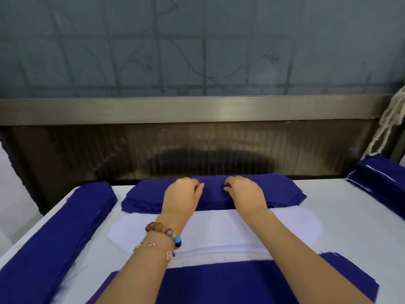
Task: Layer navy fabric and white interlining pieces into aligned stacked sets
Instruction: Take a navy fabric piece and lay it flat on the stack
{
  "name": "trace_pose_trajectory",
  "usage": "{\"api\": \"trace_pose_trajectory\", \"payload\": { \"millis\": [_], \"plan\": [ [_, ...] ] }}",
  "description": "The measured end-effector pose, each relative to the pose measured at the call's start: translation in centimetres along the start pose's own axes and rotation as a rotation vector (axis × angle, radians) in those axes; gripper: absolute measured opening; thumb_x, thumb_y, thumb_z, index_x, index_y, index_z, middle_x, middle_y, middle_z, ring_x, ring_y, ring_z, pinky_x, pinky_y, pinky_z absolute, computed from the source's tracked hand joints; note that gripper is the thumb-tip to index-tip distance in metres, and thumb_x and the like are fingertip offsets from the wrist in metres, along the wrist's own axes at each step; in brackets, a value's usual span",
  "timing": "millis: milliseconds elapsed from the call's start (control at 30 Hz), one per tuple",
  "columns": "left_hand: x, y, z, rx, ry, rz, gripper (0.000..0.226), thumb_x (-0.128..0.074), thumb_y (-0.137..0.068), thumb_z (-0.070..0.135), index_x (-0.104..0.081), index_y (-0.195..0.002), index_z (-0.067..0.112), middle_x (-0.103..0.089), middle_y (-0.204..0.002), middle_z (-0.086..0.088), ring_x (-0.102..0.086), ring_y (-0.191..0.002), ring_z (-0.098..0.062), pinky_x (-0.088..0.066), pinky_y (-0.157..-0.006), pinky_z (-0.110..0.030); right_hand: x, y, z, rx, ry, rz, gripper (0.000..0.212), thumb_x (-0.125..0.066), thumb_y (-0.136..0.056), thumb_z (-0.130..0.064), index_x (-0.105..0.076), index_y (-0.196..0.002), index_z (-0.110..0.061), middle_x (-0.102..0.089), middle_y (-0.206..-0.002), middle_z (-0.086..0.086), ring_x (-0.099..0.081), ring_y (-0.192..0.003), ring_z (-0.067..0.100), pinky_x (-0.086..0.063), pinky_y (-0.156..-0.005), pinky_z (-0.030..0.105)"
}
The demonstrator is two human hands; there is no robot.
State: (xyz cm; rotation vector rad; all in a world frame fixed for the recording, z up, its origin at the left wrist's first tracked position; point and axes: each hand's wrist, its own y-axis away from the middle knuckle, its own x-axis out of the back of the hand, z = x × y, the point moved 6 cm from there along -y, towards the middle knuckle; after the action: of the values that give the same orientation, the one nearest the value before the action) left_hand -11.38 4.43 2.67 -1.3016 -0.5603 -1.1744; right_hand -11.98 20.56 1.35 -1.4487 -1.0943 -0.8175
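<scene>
A thick stack of navy fabric pieces (282, 191) lies across the far middle of the white table (350, 238). Both hands rest on its top, side by side. My left hand (182, 196) and my right hand (245, 194) have their fingers curled down onto the top navy piece; whether they pinch it is unclear. Just in front of that stack lies a stack of white interlining pieces (210, 231) with curved ends. Nearest me, under my forearms, a flat navy piece (219, 281) lies spread out.
A long navy stack (54, 244) runs along the left table edge. Another navy stack (381, 183) sits at the far right, below a hanging white cord (390, 119). A dark ribbed panel and a metal rail (197, 110) close off the table's far side.
</scene>
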Motion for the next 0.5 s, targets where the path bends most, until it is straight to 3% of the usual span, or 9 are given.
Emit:
{"api": "trace_pose_trajectory", "payload": {
  "millis": [33, 133, 233, 333, 500],
  "plan": [
    [-0.2, -0.6, -0.4, 0.029, 0.034, -0.006, 0.031, -0.040, -0.102, 0.037, -0.064, -0.095, 0.018, -0.064, -0.085, -0.001, -0.062, -0.084, -0.020, -0.040, -0.064, -0.027, -0.1, -0.4, 0.0, -0.011, -0.002, -0.010, 0.023, -0.044, -0.101, -0.032, -0.055, -0.115, -0.018, -0.064, -0.106, 0.005, -0.059, -0.092, 0.022, -0.045, -0.068, 0.031],
    [-1.3, -1.6, -1.6, 0.123, 0.077, -0.024, 0.029, -0.045, -0.100, 0.039, -0.062, -0.116, 0.022, -0.069, -0.089, -0.001, -0.063, -0.085, -0.019, -0.044, -0.066, -0.027, -0.6, -1.2, 0.2, -0.061, -0.025, -0.013, 0.020, -0.048, -0.098, -0.040, -0.054, -0.102, -0.022, -0.065, -0.092, 0.002, -0.053, -0.075, 0.019, -0.040, -0.059, 0.028],
    [-2.4, -2.0, -2.0, 0.172, 0.025, -0.004, 0.030, -0.045, -0.098, 0.046, -0.053, -0.118, 0.025, -0.062, -0.084, 0.004, -0.057, -0.073, -0.014, -0.041, -0.058, -0.025, -1.0, -1.5, 0.6, -0.124, -0.054, 0.022, 0.020, -0.050, -0.096, -0.044, -0.053, -0.097, -0.025, -0.058, -0.088, -0.003, -0.051, -0.073, 0.017, -0.039, -0.058, 0.027],
    [-3.1, -2.3, -1.8, 0.146, -0.076, -0.009, 0.028, -0.043, -0.099, 0.046, -0.044, -0.119, 0.026, -0.055, -0.076, 0.006, -0.050, -0.062, -0.012, -0.035, -0.050, -0.024, -1.4, -1.3, 0.0, -0.093, 0.015, 0.115, 0.020, -0.045, -0.098, -0.040, -0.049, -0.105, -0.022, -0.053, -0.103, 0.001, -0.051, -0.085, 0.018, -0.039, -0.060, 0.028],
    [-3.1, -2.2, -1.2, 0.120, -0.095, 0.007, 0.023, -0.042, -0.101, 0.041, -0.040, -0.118, 0.025, -0.055, -0.079, 0.005, -0.046, -0.059, -0.010, -0.029, -0.048, -0.022, -1.9, -1.5, 0.1, -0.041, 0.023, 0.144, 0.028, -0.044, -0.100, -0.038, -0.048, -0.123, -0.024, -0.046, -0.121, 0.000, -0.045, -0.105, 0.017, -0.042, -0.082, 0.027]
  ]
}}
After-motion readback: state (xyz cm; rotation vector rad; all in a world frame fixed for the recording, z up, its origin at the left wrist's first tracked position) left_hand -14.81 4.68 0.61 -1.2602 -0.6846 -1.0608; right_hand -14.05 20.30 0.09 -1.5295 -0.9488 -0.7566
